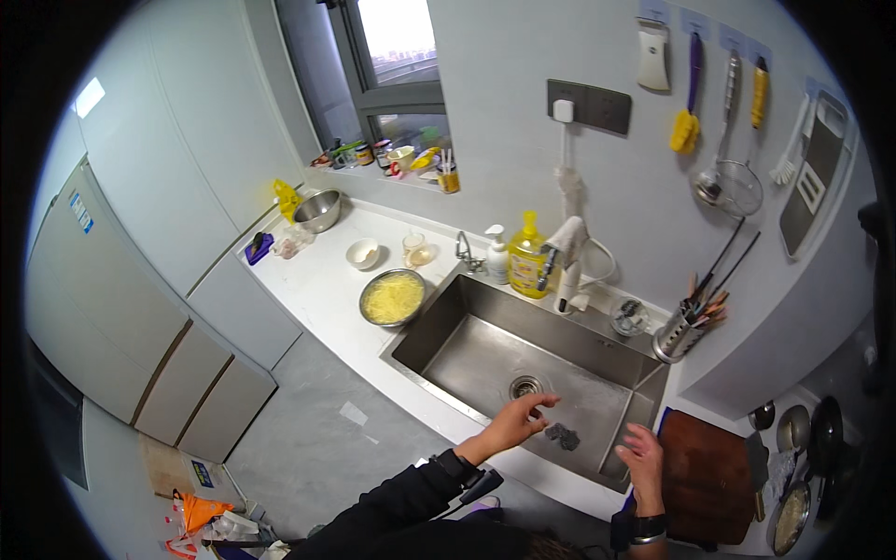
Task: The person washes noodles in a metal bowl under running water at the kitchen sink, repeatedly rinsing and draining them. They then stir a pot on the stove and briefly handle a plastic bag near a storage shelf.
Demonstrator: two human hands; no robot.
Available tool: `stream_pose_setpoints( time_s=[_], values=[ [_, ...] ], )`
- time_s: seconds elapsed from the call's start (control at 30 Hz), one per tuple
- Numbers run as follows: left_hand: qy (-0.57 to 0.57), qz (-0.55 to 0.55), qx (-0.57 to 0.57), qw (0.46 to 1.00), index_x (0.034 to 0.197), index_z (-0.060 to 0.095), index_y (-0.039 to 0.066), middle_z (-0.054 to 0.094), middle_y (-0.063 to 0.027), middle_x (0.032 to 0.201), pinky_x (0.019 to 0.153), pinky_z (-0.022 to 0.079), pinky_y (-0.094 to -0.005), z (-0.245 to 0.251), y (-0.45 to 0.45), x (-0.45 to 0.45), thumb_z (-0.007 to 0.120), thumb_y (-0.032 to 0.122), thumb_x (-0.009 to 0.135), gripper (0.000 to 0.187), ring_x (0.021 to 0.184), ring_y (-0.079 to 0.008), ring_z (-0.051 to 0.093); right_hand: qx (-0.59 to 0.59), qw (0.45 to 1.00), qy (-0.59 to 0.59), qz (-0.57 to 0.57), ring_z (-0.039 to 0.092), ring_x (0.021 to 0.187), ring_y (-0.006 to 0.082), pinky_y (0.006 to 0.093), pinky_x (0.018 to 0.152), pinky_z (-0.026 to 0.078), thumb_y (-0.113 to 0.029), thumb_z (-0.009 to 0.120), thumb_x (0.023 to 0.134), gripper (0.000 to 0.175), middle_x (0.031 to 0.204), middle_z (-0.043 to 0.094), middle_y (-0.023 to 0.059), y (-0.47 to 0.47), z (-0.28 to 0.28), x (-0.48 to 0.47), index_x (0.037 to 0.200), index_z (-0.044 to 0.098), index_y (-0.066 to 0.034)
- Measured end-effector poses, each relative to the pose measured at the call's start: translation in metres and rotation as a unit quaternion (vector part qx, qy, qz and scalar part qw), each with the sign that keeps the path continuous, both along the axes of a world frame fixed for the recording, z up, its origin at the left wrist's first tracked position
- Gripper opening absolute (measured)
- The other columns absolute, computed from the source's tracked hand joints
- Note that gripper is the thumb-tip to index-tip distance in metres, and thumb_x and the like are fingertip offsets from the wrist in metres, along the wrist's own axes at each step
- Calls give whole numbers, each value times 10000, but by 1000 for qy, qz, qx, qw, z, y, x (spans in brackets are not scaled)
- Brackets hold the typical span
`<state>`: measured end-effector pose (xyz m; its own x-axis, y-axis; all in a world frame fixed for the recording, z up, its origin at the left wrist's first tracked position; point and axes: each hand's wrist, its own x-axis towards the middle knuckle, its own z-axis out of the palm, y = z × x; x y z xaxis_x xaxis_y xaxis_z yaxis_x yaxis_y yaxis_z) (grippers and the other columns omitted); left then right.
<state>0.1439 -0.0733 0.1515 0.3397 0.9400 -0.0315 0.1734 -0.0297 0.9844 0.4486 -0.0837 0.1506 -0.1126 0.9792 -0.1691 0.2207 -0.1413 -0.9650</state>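
Over the near side of the stainless steel sink [483,350], my left hand [516,422] holds nothing, with its thumb and fingers apart. My right hand [642,462] is also without anything in it, fingers spread above the sink's right end. Between the two hands a dark grey clump [562,436], which looks like a steel wool scourer, shows over the sink floor; I cannot tell whether it touches the bottom. The round drain [526,386] lies just beyond my left fingertips. To the right of my right hand is a brown wooden cutting board [707,476].
A metal bowl of yellow shreds [393,297] stands by the sink's left corner. Along the back are a pump bottle [497,259], a yellow detergent bottle [526,262], a white faucet [568,283] with a cloth, a glass bowl [628,316] and a utensil holder [677,337].
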Motion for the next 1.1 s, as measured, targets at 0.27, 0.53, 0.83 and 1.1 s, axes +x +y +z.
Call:
stream_pose_setpoints(
  time_s=[0.27,0.53,0.83,1.1],
  values=[
    [278,-180,169,928,1488,187,188,285,-212,1463,1103,236,-517,-43,-27,-18,743,153,754,922,1351,-424,240,53,997,30,42,185,1417,281,374,1144,181,-45,743,738,855,1515,227,171,-66,-7,-7,1453,274,-53],
    [148,-255,-28,955,1371,421,46,536,-146,1288,858,476,-309,-33,-94,89,519,77,924,459,1084,-215,570,71,973,-168,-138,590,1044,338,383,903,462,-250,608,891,429,1138,612,213,-240,-24,145,1255,534,-36],
    [-47,-301,-250,919,1309,485,35,582,-77,1217,878,464,-269,-35,-200,404,616,174,884,466,1061,-159,569,-185,911,-136,-342,581,1087,307,395,892,464,-361,535,945,477,1199,597,171,-552,-46,340,1319,480,-70],
    [101,-551,209,802,1283,524,31,550,-166,1285,980,429,-362,-27,-283,592,641,132,878,433,1208,-295,506,-160,841,-65,-513,575,1108,287,390,921,457,-406,523,939,509,1229,585,161,-673,-47,401,1331,473,-85]
  ],
)
